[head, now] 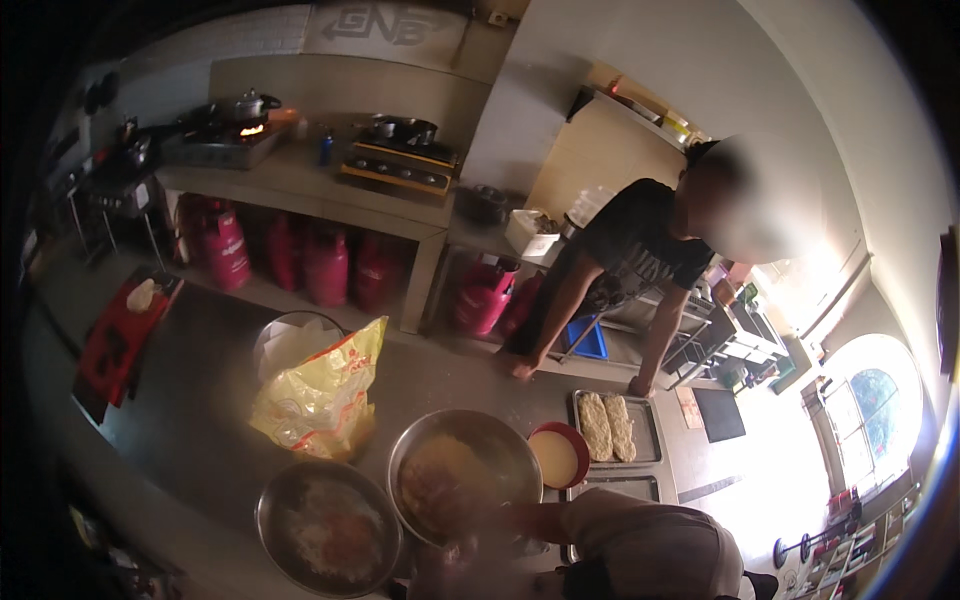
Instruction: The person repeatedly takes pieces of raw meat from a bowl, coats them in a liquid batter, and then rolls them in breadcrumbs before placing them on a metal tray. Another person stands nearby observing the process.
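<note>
A light-sleeved arm, apparently mine, reaches from the lower right to a large steel bowl (519, 450). My right hand (465, 508) is a blur over the pale breading (450, 457) inside it; its grip cannot be made out. A blurred pinkish shape near the bowl's lower rim looks like my left hand (453, 553), its fingers indistinct. A second steel bowl (271, 525) at left holds white flour (311, 529) with something pinkish in it. A red bowl (583, 450) of cream-coloured liquid touches the large bowl's right side. Beyond it, two long coated pieces (607, 427) lie on a metal tray (646, 431).
A crumpled yellow plastic bag (322, 397) stands behind the bowls, before a lined round container (289, 341). Another tray (630, 489) lies partly under the arm. Across the table a person (637, 240) leans on both hands. Behind are pink gas cylinders (326, 266) and a lit stove (225, 150).
</note>
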{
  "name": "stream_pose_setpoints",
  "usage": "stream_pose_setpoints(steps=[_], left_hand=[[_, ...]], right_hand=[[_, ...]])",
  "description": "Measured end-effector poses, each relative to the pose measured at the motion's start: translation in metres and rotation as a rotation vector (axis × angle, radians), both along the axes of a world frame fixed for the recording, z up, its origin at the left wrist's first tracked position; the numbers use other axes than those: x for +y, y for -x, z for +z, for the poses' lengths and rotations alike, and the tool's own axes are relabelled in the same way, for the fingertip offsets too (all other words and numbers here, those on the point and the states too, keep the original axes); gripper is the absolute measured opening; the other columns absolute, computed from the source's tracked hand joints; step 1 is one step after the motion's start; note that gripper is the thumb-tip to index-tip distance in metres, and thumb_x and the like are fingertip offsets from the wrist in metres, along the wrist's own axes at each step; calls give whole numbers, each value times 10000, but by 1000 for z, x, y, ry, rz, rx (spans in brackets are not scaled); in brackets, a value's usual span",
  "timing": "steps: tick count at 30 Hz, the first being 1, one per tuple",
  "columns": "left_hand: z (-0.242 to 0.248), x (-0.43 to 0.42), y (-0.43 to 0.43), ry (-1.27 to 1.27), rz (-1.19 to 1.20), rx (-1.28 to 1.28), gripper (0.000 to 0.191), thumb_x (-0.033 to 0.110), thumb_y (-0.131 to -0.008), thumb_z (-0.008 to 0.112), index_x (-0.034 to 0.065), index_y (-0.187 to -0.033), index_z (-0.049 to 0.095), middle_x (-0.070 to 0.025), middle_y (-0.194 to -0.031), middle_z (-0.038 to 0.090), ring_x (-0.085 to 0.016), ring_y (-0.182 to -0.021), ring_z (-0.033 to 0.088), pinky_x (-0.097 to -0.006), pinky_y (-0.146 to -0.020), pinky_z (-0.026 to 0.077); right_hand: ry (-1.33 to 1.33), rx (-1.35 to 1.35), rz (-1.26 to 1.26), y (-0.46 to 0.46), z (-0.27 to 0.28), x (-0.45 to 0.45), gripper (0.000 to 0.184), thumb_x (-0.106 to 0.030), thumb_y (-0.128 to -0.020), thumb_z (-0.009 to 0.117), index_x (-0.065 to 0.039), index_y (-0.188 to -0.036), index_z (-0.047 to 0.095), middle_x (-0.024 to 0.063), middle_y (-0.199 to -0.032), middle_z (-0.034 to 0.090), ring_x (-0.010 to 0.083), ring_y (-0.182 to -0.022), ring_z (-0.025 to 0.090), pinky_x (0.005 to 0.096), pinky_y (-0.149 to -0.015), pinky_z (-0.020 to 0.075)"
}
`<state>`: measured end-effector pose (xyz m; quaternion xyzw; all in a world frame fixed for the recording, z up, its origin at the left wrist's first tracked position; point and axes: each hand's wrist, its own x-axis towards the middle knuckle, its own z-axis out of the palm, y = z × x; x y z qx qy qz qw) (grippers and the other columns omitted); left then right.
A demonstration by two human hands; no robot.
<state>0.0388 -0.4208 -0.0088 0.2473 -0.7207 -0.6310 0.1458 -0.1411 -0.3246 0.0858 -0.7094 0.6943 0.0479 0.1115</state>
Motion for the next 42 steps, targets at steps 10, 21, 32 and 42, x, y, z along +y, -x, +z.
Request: stream_pose_setpoints(steps=[10,21,32,42], left_hand=[[-12,27,-37,-204,54,84,138,236,-1074,654,141,-1171,683,-98,-1167,685,-186,-1102,636,-380,-923,548],[2,52,-44,-988,-104,949,163,209,-1082,672,125,-956,734,-65,-1117,667,-132,-1086,606,-352,-932,521],[34,47,-43,711,311,155,244,272,-995,819,92,-875,705,-41,-709,731,-135,-498,671,-349,-459,486],[41,54,-50,-548,221,68,127,107,-985,806,5,-1036,749,-100,-1300,714,-228,-1184,712,-354,-1031,619]], right_hand=[[171,143,83,-44,-10,-66,589,-291,-1021,542,-64,-1564,563,218,-1648,481,302,-1577,405,462,-1262,357],[-373,106,113,101,-34,-14,425,-273,-1021,578,-103,-1391,701,101,-1503,642,263,-1461,541,384,-1215,425],[-228,13,-86,54,-18,16,382,-240,-964,643,-136,-1317,748,170,-1290,754,324,-1264,687,423,-1120,524],[-111,336,167,46,-78,-11,612,-217,-970,604,32,-1525,532,271,-1626,484,450,-1561,400,508,-1288,348]])
